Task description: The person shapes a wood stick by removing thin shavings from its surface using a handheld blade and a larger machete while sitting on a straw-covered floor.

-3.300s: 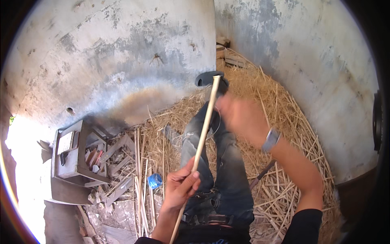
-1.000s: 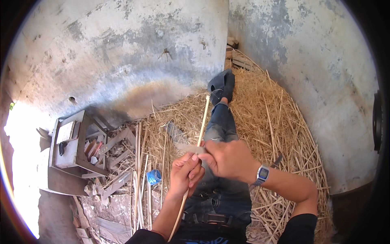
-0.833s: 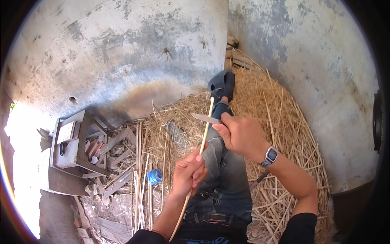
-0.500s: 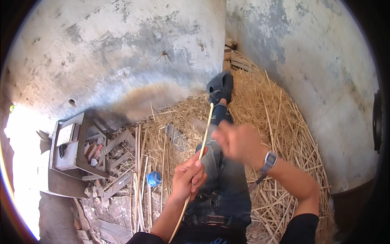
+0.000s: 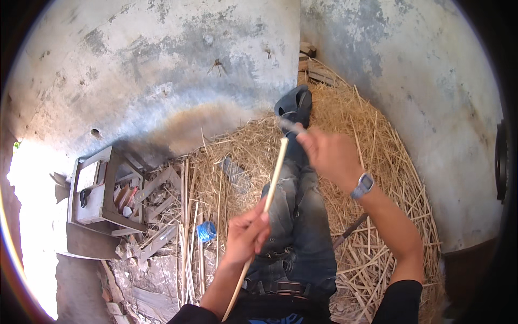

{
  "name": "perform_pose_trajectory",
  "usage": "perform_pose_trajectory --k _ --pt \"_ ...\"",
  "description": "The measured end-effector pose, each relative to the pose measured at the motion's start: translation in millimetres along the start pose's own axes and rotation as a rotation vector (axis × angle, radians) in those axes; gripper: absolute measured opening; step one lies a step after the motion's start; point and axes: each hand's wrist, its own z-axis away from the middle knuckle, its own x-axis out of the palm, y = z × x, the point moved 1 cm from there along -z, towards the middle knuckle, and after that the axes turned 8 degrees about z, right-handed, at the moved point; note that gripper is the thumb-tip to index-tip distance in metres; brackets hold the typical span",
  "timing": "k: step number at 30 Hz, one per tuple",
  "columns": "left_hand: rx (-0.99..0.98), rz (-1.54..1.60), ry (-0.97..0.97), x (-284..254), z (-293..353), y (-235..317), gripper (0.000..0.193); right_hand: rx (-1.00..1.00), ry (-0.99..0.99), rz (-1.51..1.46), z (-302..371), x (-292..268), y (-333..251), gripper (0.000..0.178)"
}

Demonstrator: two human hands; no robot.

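Scanning rightward, we see a wooden cabinet [image 5: 90, 211] holding reddish and white scraps [image 5: 125, 200], then a blue roll [image 5: 206, 231]. Our left fingers [image 5: 258, 225] wrap a pale strip [image 5: 276, 175], its tip beyond them; blue lettering [image 5: 283, 319] marks our shirt [image 5: 264, 308]; our right fingers [image 5: 306, 141] grip a blurred knife [image 5: 290, 126] just past that tip.

A slender, pale yellow stick [image 5: 275, 181] slants from the lower edge of the frame, left of the middle, up and rightward to the centre, its upper end thicker-looking and its lower part gently bowed. It passes through the left grip [image 5: 247, 233], closed around it. Just above its upper end, apart from it, the grey blade of a knife [image 5: 292, 126], blurred, points toward the upper left; its handle is hidden within the right grip [image 5: 334, 160].
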Motion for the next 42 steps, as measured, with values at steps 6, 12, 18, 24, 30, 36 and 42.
perform_pose_trajectory --k 6,12,18,24,30,36,42 --pt "-0.009 -0.047 0.01 -5 2 -3 0.04 0.068 0.011 -0.617 11 -23 4 0.037" --pt "-0.063 -0.215 0.047 9 1 2 0.041 0.18 -0.203 -0.948 14 -20 -30 0.028" --pt "-0.067 -0.106 0.029 3 -1 2 0.05 0.196 0.021 -1.06 0 -18 -27 0.025" --pt "-0.165 0.089 -0.182 -7 25 -22 0.064 0.364 0.083 -1.168 -18 -45 -2 0.028" --pt "-0.278 -0.023 -0.232 -3 40 -20 0.053 0.186 0.155 -0.805 -10 -53 0 0.026" --pt "-0.194 -0.163 -0.121 -11 35 -18 0.055 -0.004 0.423 -0.559 -9 -68 9 0.019" --pt "-0.133 -0.275 -0.17 -6 34 -20 0.053 -0.184 0.422 -0.539 -10 -69 8 0.034"
